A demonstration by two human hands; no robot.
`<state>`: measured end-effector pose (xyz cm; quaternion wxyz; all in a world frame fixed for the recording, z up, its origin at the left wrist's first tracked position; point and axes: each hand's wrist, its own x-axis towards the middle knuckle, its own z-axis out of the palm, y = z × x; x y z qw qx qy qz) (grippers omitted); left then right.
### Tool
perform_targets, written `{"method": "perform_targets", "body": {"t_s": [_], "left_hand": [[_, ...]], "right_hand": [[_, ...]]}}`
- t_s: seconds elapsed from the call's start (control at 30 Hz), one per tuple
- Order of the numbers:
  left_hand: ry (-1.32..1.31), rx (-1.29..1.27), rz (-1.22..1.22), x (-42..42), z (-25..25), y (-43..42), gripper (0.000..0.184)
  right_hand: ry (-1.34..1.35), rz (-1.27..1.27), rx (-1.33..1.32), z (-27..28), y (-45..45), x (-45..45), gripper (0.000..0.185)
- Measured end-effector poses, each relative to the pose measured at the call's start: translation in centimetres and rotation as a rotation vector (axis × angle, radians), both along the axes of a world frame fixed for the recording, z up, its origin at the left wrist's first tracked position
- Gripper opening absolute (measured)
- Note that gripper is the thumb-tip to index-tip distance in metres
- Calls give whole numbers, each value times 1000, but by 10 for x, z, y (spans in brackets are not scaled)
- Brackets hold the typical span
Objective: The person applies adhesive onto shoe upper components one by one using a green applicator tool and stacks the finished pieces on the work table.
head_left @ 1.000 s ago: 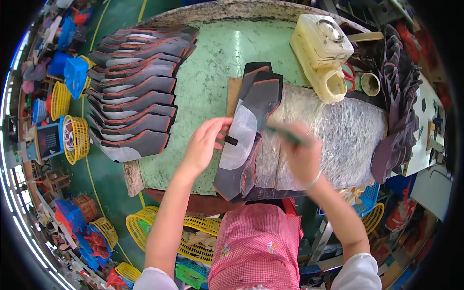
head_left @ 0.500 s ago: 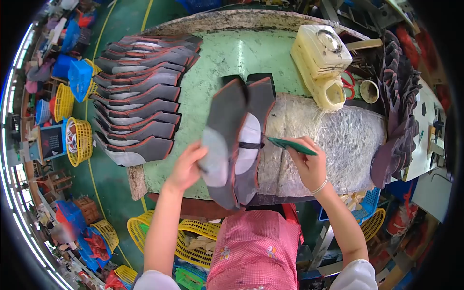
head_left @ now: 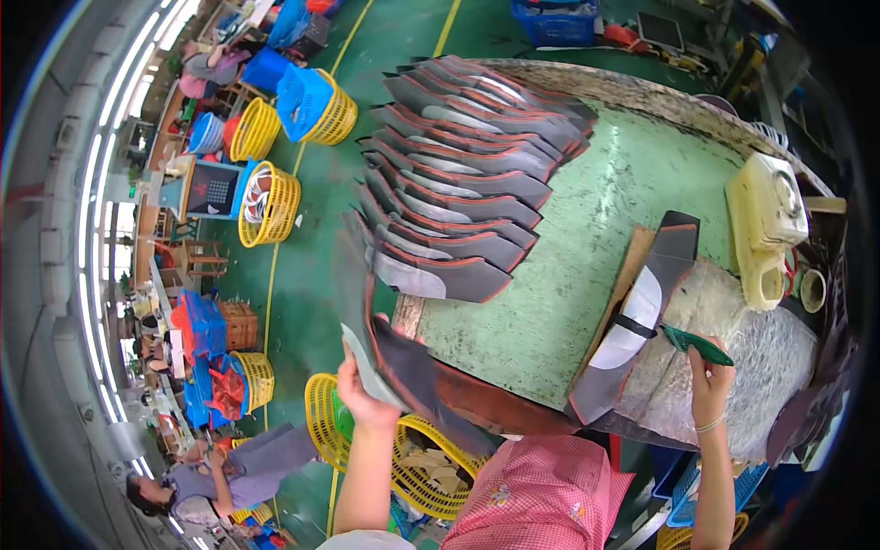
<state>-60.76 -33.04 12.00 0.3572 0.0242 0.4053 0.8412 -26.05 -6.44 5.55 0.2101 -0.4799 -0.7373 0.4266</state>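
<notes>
My left hand is closed around a dark grey fabric piece with a pale patch and red edging, held past the table's left front corner and blurred by motion. Pinched in my right hand is a green flat-handled tool, its tip beside a similar grey piece. That piece lies slantwise on the table, a black band across its pale middle. Overlapping rows of matching pieces cover the table's left side.
A yellowish plastic container stands at the right, near a round cup. Yellow baskets sit below the front edge. On the left, a person sits beyond the aisle. More baskets line the floor.
My left hand has carried one piece leftward off the table, away from the other piece. The view has swung left. My right hand keeps the green tool near the remaining piece.
</notes>
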Motion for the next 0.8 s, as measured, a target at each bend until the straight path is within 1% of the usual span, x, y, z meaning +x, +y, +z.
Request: {"method": "perform_targets", "body": {"t_s": [0.03, 0.07, 0.1, 0.17, 0.2, 0.23, 0.3, 0.43, 0.47, 0.5, 0.53, 0.57, 0.6, 0.63, 0.67, 0.7, 0.73, 0.77, 0.8], "left_hand": [[56, -22, 56, -6, 5, 6, 43], [64, 83, 28, -16, -5, -2, 38], [34, 59, 57, -21, -3, -3, 33], [127, -90, 160, -31, -7, -4, 30], [97, -92, 211, -32, -9, 0, 31], [81, -62, 204, -36, -13, 0, 26], [68, -163, 294, -43, -22, 6, 22], [47, -111, 330, -77, -67, 5, 20], [14, -160, 374, -84, -78, 7, 18], [-24, -208, 413, -90, -88, 9, 18], [8, -293, 418, -94, -98, 6, 15], [-67, -278, 375, -108, -111, -4, 19], [-164, -255, 290, -108, -95, 3, 23], [-227, -334, 232, -111, -86, -6, 26], [-124, -430, 108, -129, -105, -27, 27], [-143, -567, 113, -153, -124, -57, 25], [-45, -571, 28, -141, -107, -43, 24], [27, -599, 10, -144, -103, -50, 31], [143, -729, 205, -128, -88, -28, 34]], "right_hand": [[4, 12, 1, -2, 1, 1, 13], [2, 12, 9, -5, 1, 3, 13], [0, 9, 15, -8, 2, 4, 13], [13, 18, 5, -12, 1, 5, 13], [27, -16, -9, -12, 1, 4, 12], [40, -49, -21, -12, 1, 3, 11], [31, -51, -48, -13, 2, 6, 11], [14, -94, -107, -21, 3, 14, 13], [8, -100, -105, -21, 3, 14, 13], [25, -118, -202, -18, 4, 15, 14], [36, -144, -294, -15, 5, 18, 15], [70, -81, -221, -15, 6, 16, 16], [83, -29, -135, -15, 9, 14, 17], [-6, -73, -190, -4, 9, 15, 16], [-110, -37, -157, 13, 17, 14, 14], [-52, -104, -85, 21, 22, 18, 14], [-36, -177, -58, 32, 32, 26, 14], [18, -258, 30, 38, 40, 36, 12], [-32, -332, 189, 47, 51, 41, 11]]}}
